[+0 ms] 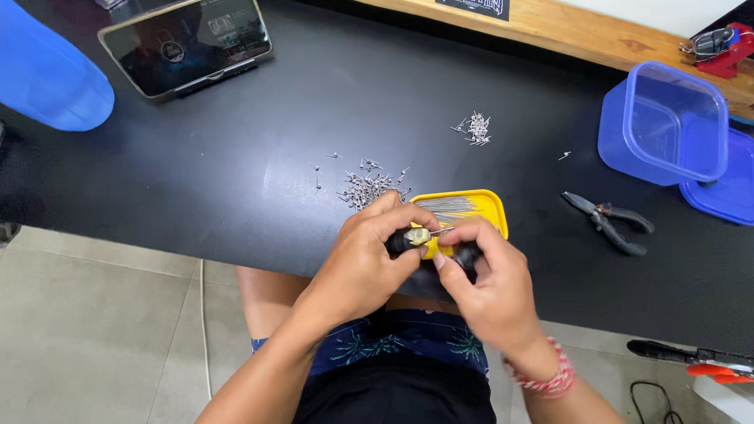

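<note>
Head view: a small tool (417,236) is being pinched closed in the left hand (364,263), lying crosswise. A thin pin (441,231), pointing right, is being clamped by the right hand (488,287) fingers over the yellow tray (485,206).

A black table (226,184) bears a yellow tray (490,206), pliers (609,221), scattered pins (368,185) and tubs (662,123).

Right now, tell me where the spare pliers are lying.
In the head view, the spare pliers lie on the black table, right of the yellow tray and just below the clear blue container.
</note>
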